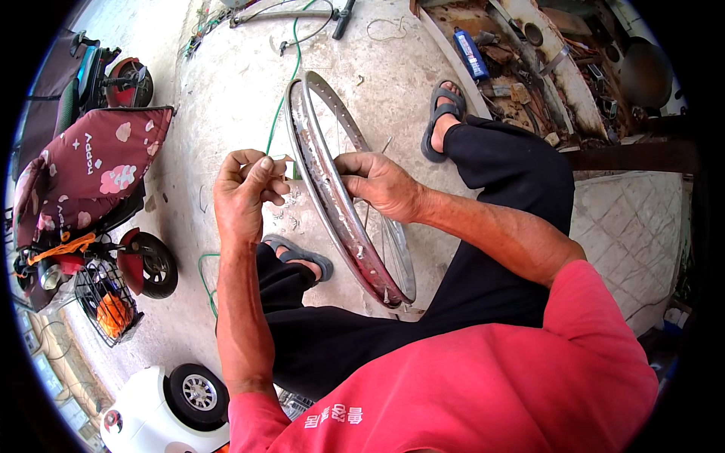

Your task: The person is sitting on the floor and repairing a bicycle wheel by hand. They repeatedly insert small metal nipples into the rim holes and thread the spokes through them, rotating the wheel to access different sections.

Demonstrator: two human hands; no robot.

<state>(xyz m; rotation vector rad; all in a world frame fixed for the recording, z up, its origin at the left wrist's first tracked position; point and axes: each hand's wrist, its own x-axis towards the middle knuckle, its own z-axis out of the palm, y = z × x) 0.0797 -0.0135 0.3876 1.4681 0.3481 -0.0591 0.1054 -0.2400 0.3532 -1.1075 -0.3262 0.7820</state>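
A bare metal bicycle wheel rim (332, 196) with thin spokes stands on edge between my knees, its inner face rusty. My right hand (381, 185) grips the rim's upper part from the right side. My left hand (245, 189) is raised just left of the rim, its fingers pinched on a small thin metal piece (281, 158), apparently a spoke or nipple; it is too small to tell which. Black trousers and grey sandals show below the rim.
A scooter (91, 174) with a patterned seat cover and front basket is parked at the left. A green hose (283, 98) runs across the concrete floor. A cluttered rusty workbench (521, 68) with a blue can stands at the upper right. A small white car (162, 408) sits at the lower left.
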